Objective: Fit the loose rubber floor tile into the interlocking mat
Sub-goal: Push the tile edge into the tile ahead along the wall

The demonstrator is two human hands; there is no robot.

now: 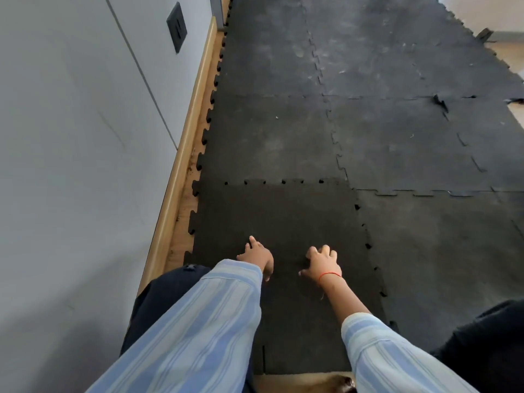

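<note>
The loose rubber floor tile (286, 214) is dark black with toothed edges and lies flat in the near-left corner of the interlocking mat (397, 123). Small gaps show along its far seam and its right seam, where the teeth sit partly meshed. My left hand (256, 255) rests palm down on the tile with its fingers spread. My right hand (321, 262), with a red thread at the wrist, presses on the tile beside it, fingers curled and apart. Neither hand holds anything.
A grey wall (71, 137) with a wooden skirting board (184, 143) runs along the left, and a strip of wooden floor shows between it and the mat. A dark wall plate (176, 26) is mounted high. Some tile corners (439, 102) curl up at the far right.
</note>
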